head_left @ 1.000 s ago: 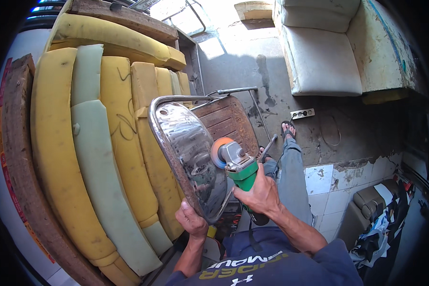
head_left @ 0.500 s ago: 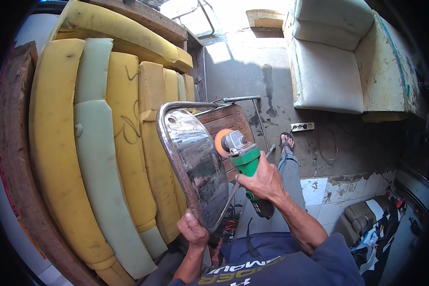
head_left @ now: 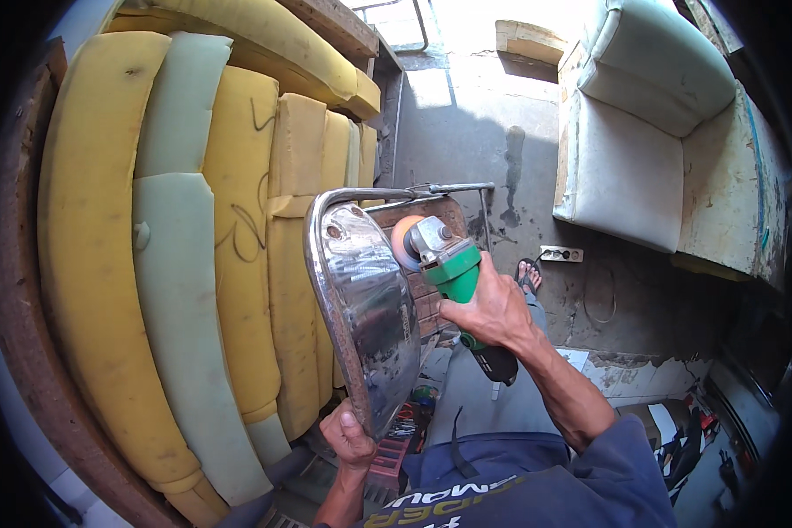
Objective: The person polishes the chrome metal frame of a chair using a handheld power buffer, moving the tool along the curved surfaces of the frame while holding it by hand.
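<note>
My right hand (head_left: 495,308) is wrapped round a green angle grinder (head_left: 456,271) with a silver head and a black tail end. Its orange disc (head_left: 404,241) sits at the right edge of a shiny, scuffed metal chair back (head_left: 368,304); whether it touches there I cannot tell. A tubular chair frame (head_left: 316,251), rusty in places, runs round this panel. At the frame's lower corner my left hand (head_left: 350,435) grips the tube, with the thumb on top. Behind the disc, part of a brown slatted wooden seat (head_left: 426,304) shows.
Yellow and pale green foam pads (head_left: 178,290) stand close on the left inside a wooden frame (head_left: 40,370). A pale armchair (head_left: 629,167) is at the far right. A power strip (head_left: 561,253) lies on the floor by my foot. Below the chair is a red tool tray (head_left: 385,459).
The disc has shifted up along the metal panel, toward the frame's top bend. The whole view has swung slightly. Both hands keep their holds.
</note>
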A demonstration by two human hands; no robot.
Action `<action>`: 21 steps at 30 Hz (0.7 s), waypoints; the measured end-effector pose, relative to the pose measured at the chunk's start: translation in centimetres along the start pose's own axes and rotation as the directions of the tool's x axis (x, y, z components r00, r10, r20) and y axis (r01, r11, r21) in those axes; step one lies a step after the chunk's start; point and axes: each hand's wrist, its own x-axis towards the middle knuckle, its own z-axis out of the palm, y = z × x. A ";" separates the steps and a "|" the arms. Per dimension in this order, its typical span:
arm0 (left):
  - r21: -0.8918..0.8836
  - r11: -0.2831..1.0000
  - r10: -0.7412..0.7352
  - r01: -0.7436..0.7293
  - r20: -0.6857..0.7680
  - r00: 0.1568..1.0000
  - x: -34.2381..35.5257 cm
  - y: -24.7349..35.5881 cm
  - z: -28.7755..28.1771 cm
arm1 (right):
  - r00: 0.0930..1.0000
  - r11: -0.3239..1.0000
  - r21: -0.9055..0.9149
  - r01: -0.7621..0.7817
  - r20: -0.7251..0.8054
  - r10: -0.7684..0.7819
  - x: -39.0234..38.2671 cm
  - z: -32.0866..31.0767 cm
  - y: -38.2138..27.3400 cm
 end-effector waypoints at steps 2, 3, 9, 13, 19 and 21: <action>0.002 1.000 -0.010 0.010 0.005 1.000 -0.2 -0.3 -0.2 | 0.999 0.999 -0.042 0.004 0.049 -0.002 1.4 -0.8 -0.6; 0.000 1.000 -0.012 0.012 0.009 1.000 -0.2 -0.3 -0.2 | 0.998 0.998 -0.040 0.042 0.043 -0.040 2.2 -1.1 -0.7; 0.050 0.999 0.000 0.000 -0.001 1.000 0.0 0.4 -0.3 | 0.980 0.976 -0.164 0.143 0.164 -0.116 7.0 -3.4 -2.6; 0.042 0.999 -0.018 0.018 -0.017 1.000 -0.3 0.0 -0.1 | 0.974 0.968 -0.187 0.169 0.179 -0.135 7.6 -4.0 -3.1; 0.001 0.999 -0.043 0.043 -0.013 0.999 -0.6 -0.2 0.0 | 0.987 0.991 -0.046 0.125 0.110 -0.119 2.4 -2.0 0.8; 0.004 0.999 -0.040 0.040 0.008 0.999 -0.5 0.0 -0.2 | 0.990 0.993 0.021 0.120 0.075 -0.121 0.3 -0.7 2.5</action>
